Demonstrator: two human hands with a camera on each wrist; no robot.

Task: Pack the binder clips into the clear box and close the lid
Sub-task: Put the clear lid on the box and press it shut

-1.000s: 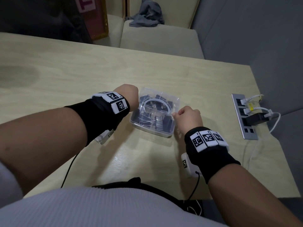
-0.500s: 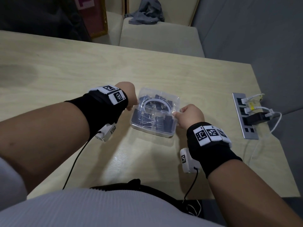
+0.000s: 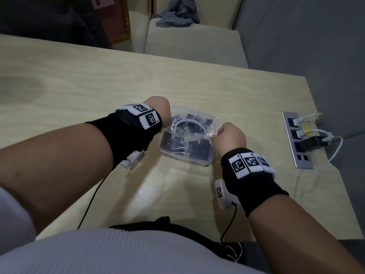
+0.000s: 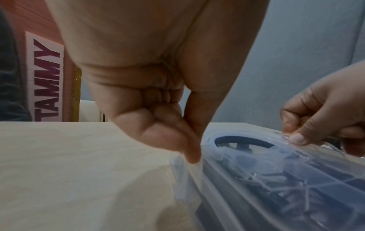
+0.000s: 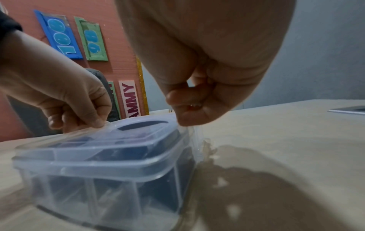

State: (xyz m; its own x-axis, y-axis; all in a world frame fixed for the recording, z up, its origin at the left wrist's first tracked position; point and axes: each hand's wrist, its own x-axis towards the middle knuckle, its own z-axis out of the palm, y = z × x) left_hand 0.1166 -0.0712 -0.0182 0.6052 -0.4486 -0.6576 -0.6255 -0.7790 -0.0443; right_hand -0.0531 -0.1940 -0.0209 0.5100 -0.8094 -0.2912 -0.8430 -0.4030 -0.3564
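The clear box (image 3: pixel 185 158) sits on the table, with black binder clips (image 3: pixel 197 147) inside and its lid (image 3: pixel 194 125) lying on top. My left hand (image 3: pixel 160 109) is at the box's left side. In the left wrist view its thumb and fingers (image 4: pixel 192 154) pinch the clear side flap (image 4: pixel 183 168). My right hand (image 3: pixel 230 136) is at the right side. In the right wrist view it (image 5: pixel 185 118) pinches the flap (image 5: pixel 194 140) on the right. Each wrist view also shows the other hand (image 4: pixel 324 112) (image 5: pixel 75 101) across the lid.
A power strip (image 3: pixel 296 141) with plugs and white cables lies near the table's right edge. A black cable (image 3: pixel 88 204) runs from my left wrist toward the near edge. Behind the table (image 3: pixel 98 86) stands a beige seat (image 3: pixel 193 46) with a grey cloth on it.
Both hands keep their hold at the box's two sides, and they have shifted only slightly. The box stays where it was.
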